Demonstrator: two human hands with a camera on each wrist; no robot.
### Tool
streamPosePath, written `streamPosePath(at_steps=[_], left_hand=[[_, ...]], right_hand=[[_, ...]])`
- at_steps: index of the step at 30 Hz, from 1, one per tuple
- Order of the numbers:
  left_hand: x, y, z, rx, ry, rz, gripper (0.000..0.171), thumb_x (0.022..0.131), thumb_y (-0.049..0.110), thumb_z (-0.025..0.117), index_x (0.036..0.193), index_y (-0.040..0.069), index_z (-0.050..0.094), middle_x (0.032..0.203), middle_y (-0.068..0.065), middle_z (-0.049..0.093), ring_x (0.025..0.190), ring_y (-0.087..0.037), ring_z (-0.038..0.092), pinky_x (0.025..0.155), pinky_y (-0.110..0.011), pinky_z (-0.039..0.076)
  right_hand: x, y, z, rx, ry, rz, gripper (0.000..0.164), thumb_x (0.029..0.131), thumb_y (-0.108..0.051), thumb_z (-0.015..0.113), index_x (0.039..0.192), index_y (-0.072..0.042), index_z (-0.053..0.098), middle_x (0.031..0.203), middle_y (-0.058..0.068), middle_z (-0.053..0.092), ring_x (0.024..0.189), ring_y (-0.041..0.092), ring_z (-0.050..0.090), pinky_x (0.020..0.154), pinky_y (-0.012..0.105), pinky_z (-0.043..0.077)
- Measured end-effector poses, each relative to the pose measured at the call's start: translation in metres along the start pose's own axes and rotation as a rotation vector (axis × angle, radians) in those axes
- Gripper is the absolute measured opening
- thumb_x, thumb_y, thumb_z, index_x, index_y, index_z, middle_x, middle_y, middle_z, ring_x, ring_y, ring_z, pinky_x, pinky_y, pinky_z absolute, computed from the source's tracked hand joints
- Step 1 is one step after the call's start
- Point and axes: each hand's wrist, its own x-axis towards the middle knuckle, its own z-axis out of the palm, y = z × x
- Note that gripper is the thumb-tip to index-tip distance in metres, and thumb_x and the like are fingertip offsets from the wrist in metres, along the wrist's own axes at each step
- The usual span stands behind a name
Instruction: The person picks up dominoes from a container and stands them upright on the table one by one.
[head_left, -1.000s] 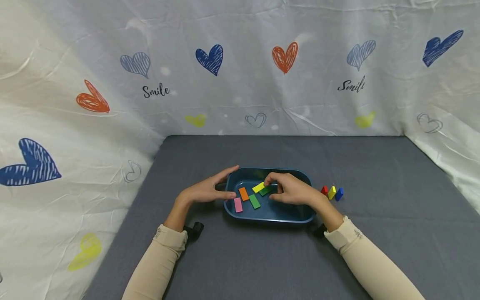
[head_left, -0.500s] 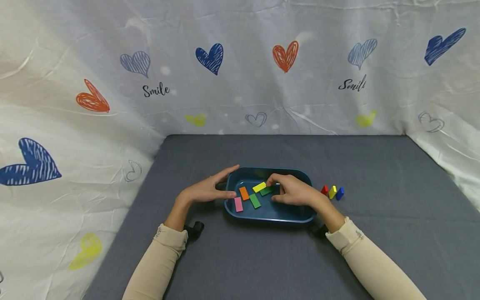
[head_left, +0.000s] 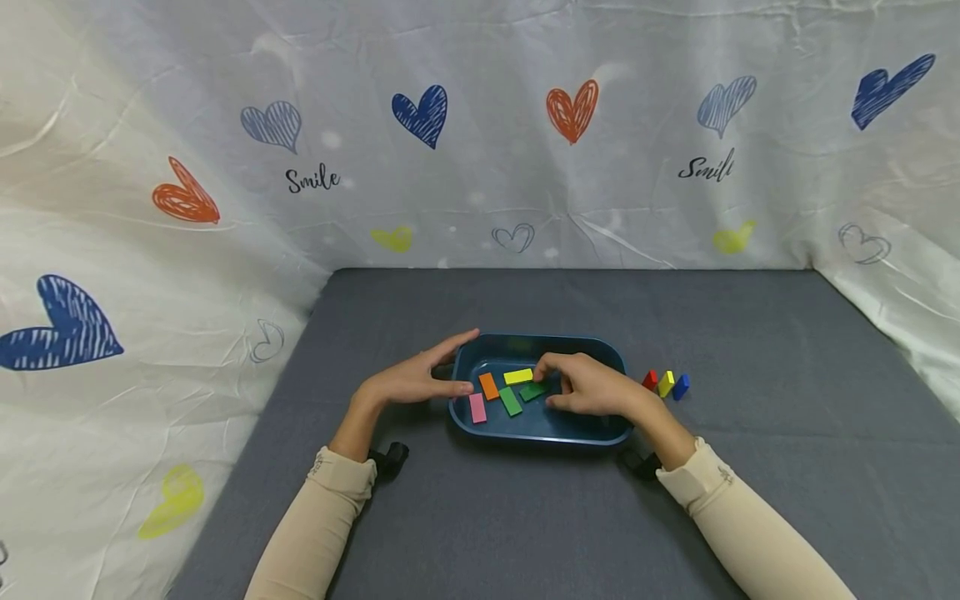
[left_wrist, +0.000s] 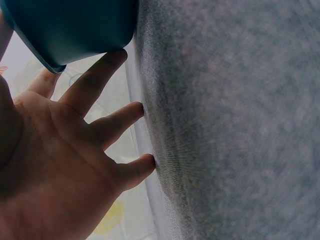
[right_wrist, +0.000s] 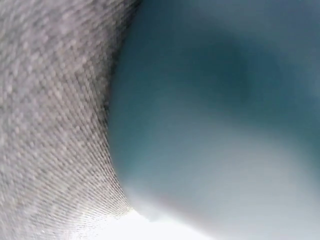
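A dark blue-green tray [head_left: 540, 435] stands on the grey cloth, holding several small flat blocks: pink [head_left: 477, 408], orange [head_left: 489, 386], yellow [head_left: 518, 377], and two green, one nearer [head_left: 510, 402] and one farther right [head_left: 533, 391]. My left hand [head_left: 412, 379] spreads around the tray's left end, its thumb over the rim by the pink block. In the left wrist view, the left hand [left_wrist: 65, 145] has fairly straight fingers, one touching the tray's underside [left_wrist: 80, 30]. Inside the tray, my right hand [head_left: 588, 385] touches the yellow block's right end with its index fingertip, thumb apart. Its other fingers are mostly hidden.
Red [head_left: 650, 379], yellow [head_left: 665, 383] and blue [head_left: 681, 387] blocks stand upright just right of the tray, near my right wrist. The right wrist view holds only the blurred tray wall [right_wrist: 200, 100] and cloth [right_wrist: 55, 110]. A heart-printed curtain [head_left: 480, 150] hangs behind.
The yellow block in the tray has turned from slanting to nearly level under my right index finger. The right hand has shifted slightly nearer and rightward. My left hand stays put.
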Motion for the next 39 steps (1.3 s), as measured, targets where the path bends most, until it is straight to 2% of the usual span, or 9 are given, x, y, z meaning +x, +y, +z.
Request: streamPosePath(at_steps=[6, 16, 20, 26, 31, 39], left_hand=[[0.001, 0.0, -0.002, -0.009, 0.002, -0.007, 0.089, 0.093, 0.045, 0.073, 0.161, 0.046, 0.016, 0.171, 0.006, 0.013, 0.156, -0.037, 0.024, 0.12, -0.064, 0.029], [-0.001, 0.001, -0.001, -0.001, 0.001, -0.008, 0.09, 0.093, 0.045, 0.073, 0.162, 0.044, 0.015, 0.172, 0.003, 0.012, 0.156, -0.04, 0.022, 0.119, -0.066, 0.029], [0.0, 0.001, -0.001, -0.003, 0.0, -0.003, 0.09, 0.094, 0.043, 0.073, 0.163, 0.04, 0.015, 0.172, 0.003, 0.012, 0.155, -0.04, 0.024, 0.118, -0.067, 0.03], [0.001, 0.001, -0.001, 0.005, -0.006, 0.01, 0.092, 0.094, 0.045, 0.072, 0.164, 0.034, 0.014, 0.172, 0.002, 0.013, 0.155, -0.04, 0.024, 0.118, -0.067, 0.029], [0.001, 0.001, -0.001, 0.001, -0.005, 0.017, 0.091, 0.094, 0.046, 0.072, 0.164, 0.036, 0.014, 0.172, 0.003, 0.012, 0.156, -0.038, 0.023, 0.12, -0.067, 0.026], [0.001, 0.0, -0.001, 0.005, -0.008, 0.005, 0.09, 0.093, 0.046, 0.072, 0.163, 0.041, 0.014, 0.172, 0.003, 0.012, 0.155, -0.038, 0.024, 0.119, -0.067, 0.028]], right_hand=[[0.0, -0.003, -0.001, -0.003, 0.01, -0.009, 0.031, 0.09, -0.008, 0.076, 0.12, -0.006, 0.064, 0.118, 0.013, 0.07, 0.058, 0.011, 0.053, 0.055, 0.023, 0.047], [0.011, -0.011, 0.002, -0.026, 0.021, -0.023, 0.03, 0.089, -0.008, 0.078, 0.117, -0.006, 0.068, 0.117, 0.011, 0.072, 0.062, 0.007, 0.052, 0.06, 0.024, 0.05], [0.015, -0.013, 0.003, -0.066, 0.029, -0.048, 0.029, 0.087, -0.007, 0.078, 0.115, -0.005, 0.07, 0.115, 0.012, 0.072, 0.069, 0.009, 0.054, 0.064, 0.023, 0.051], [0.018, -0.013, 0.005, -0.092, 0.035, -0.051, 0.029, 0.086, -0.006, 0.079, 0.114, -0.006, 0.071, 0.114, 0.009, 0.071, 0.083, 0.022, 0.062, 0.07, 0.023, 0.051], [0.019, -0.009, 0.008, -0.089, 0.041, -0.06, 0.03, 0.086, -0.007, 0.08, 0.115, -0.008, 0.072, 0.113, 0.008, 0.071, 0.094, 0.023, 0.065, 0.074, 0.024, 0.052], [0.022, -0.006, 0.014, -0.156, 0.031, -0.075, 0.027, 0.088, -0.015, 0.081, 0.115, -0.013, 0.075, 0.105, 0.004, 0.07, 0.093, 0.018, 0.063, 0.085, 0.034, 0.055]])
